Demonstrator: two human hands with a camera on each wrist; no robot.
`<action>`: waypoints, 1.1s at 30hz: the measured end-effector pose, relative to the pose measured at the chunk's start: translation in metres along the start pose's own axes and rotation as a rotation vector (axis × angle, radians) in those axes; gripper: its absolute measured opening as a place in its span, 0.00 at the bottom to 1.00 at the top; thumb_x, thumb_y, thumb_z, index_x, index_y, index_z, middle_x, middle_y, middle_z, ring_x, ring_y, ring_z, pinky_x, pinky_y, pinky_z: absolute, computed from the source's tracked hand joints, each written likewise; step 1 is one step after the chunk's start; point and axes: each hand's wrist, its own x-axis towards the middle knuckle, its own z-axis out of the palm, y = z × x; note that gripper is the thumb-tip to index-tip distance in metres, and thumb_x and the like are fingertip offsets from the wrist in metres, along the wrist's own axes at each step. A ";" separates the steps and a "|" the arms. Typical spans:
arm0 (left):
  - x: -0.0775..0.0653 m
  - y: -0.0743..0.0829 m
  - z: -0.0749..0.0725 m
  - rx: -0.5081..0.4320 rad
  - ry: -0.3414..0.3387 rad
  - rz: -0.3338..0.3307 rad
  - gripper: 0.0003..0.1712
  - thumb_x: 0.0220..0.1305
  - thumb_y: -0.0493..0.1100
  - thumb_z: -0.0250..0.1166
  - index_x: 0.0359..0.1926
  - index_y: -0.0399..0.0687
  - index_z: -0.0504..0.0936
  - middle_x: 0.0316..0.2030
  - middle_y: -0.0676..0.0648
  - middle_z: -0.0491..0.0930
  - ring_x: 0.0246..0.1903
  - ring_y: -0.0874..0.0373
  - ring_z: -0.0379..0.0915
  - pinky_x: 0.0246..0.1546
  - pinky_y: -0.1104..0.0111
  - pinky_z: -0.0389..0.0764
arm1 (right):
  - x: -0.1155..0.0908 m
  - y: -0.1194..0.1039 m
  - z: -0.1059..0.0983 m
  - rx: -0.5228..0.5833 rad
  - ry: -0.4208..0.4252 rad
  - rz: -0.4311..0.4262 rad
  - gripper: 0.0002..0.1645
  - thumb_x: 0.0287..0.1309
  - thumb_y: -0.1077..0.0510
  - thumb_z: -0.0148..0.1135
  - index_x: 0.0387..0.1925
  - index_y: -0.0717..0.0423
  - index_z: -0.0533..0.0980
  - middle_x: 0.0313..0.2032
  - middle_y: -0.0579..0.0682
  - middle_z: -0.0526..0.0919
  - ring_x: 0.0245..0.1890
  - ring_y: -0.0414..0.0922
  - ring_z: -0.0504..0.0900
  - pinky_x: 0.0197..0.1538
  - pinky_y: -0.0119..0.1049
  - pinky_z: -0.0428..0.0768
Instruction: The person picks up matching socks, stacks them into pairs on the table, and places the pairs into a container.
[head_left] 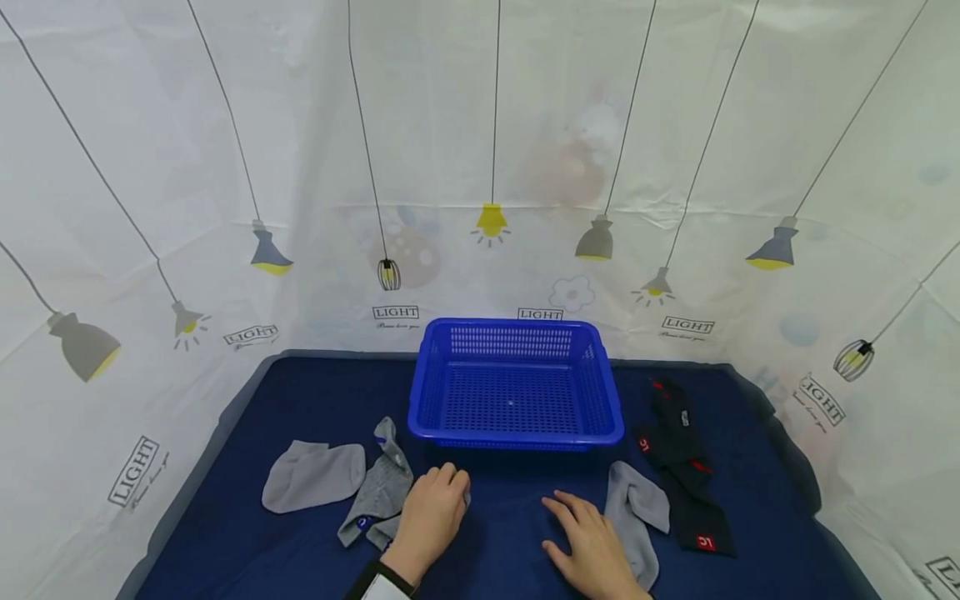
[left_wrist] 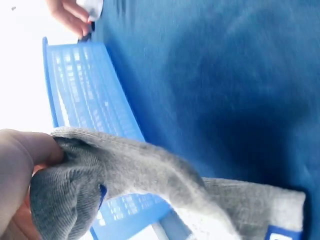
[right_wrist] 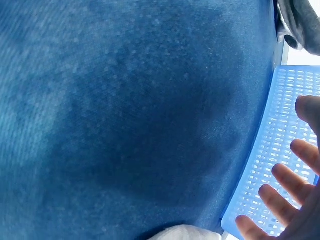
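My left hand (head_left: 433, 518) pinches one end of a dark grey sock (left_wrist: 160, 165) between thumb and fingers. This ribbed sock has blue marks, and in the left wrist view it droops away from the hand. Another dark grey sock (head_left: 386, 487) with blue marks lies just left of that hand in the head view. My right hand (head_left: 588, 542) holds nothing; its fingers (right_wrist: 280, 204) are spread over the cloth. Close to its right, a folded light grey sock (head_left: 633, 510) is partly covered by the hand.
A blue plastic basket (head_left: 517, 439) stands at the back middle, with nothing inside. Black socks (head_left: 693, 500) with red marks lie at the right, and a light grey sock (head_left: 315, 475) at the left. Dark blue cloth (head_left: 495, 542) covers the table; a printed white curtain (head_left: 450, 125) hangs behind.
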 end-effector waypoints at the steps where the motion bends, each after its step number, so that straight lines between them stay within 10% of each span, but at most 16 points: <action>1: 0.000 0.003 0.001 -0.004 -0.016 0.011 0.10 0.43 0.38 0.66 0.23 0.52 0.72 0.21 0.53 0.66 0.20 0.58 0.64 0.19 0.70 0.63 | 0.000 0.001 0.000 -0.002 0.009 -0.002 0.34 0.47 0.43 0.66 0.58 0.43 0.70 0.56 0.48 0.71 0.54 0.51 0.71 0.47 0.55 0.72; 33: 0.024 0.079 0.056 -0.031 -0.184 0.157 0.08 0.46 0.46 0.68 0.26 0.58 0.76 0.25 0.57 0.71 0.24 0.63 0.68 0.23 0.73 0.65 | -0.005 0.024 0.000 -0.042 0.149 -0.039 0.28 0.45 0.47 0.68 0.51 0.46 0.75 0.48 0.47 0.76 0.47 0.49 0.75 0.44 0.51 0.74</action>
